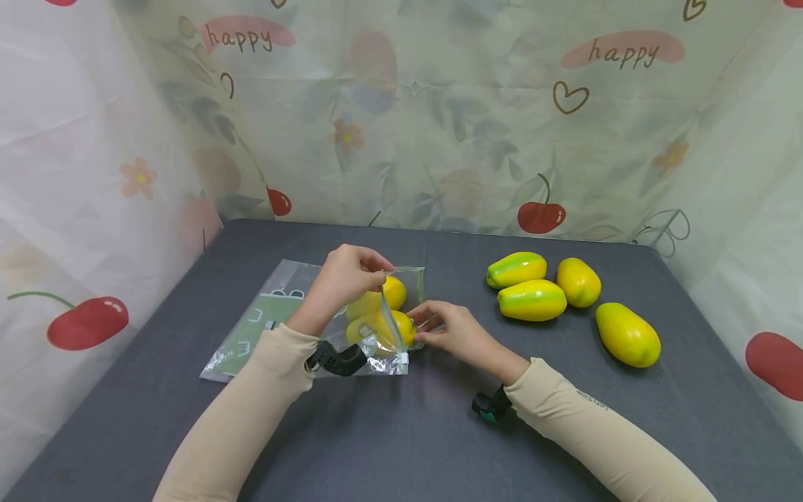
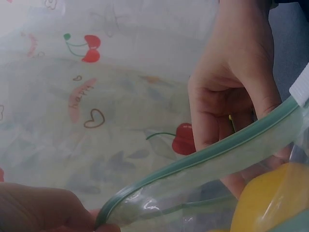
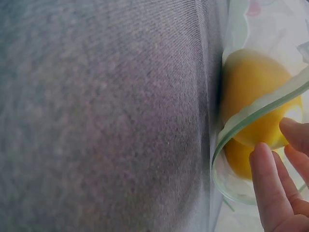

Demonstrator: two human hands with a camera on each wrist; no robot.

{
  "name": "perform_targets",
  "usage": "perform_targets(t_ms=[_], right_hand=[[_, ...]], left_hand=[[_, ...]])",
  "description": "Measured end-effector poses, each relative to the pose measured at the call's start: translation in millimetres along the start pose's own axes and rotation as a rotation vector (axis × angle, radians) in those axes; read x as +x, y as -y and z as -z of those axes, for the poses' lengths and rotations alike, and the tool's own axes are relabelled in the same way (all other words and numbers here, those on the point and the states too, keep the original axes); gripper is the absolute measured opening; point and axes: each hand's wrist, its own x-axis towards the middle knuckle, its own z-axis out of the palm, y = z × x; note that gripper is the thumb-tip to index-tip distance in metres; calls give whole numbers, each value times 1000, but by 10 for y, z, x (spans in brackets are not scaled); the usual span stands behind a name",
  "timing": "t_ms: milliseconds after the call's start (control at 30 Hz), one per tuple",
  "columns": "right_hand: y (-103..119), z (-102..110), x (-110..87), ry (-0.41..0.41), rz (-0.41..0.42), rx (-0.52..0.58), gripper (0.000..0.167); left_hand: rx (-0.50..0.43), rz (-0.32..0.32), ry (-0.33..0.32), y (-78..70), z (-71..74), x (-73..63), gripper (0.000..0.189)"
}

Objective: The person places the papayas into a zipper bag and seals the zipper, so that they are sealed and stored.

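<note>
A clear zip bag (image 1: 285, 282) with a green printed panel lies on the table, its mouth facing right. Two yellow papaya-like fruits (image 1: 395, 293) are inside it, near the mouth, side by side. My left hand (image 1: 348, 279) pinches the upper rim of the bag and lifts it; the green zip strip (image 2: 193, 162) arches up from those fingers in the left wrist view. At the opening is my right hand (image 1: 454, 331), its fingers extended toward the nearer fruit (image 3: 263, 128). Those fingertips (image 3: 263, 154) stand slightly apart, right by the fruit and rim.
On the right of the dark grey table (image 1: 439, 446) sit more such fruits: two yellow-green ones (image 1: 517, 270), a yellow one (image 1: 578, 282) beside them, and a larger one (image 1: 627, 335) nearer the edge. A printed curtain (image 1: 414, 139) hangs behind and at both sides.
</note>
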Motion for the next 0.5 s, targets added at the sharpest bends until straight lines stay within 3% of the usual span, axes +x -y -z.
perform_targets(t_ms=[267,500], right_hand=[[-29,140,-73,-28,-6,-42,37],[-7,414,-210,-77,-13,-56,38]], left_hand=[[-16,3,11,7,-6,-4,16],[-26,0,-1,26,19,-10,16]])
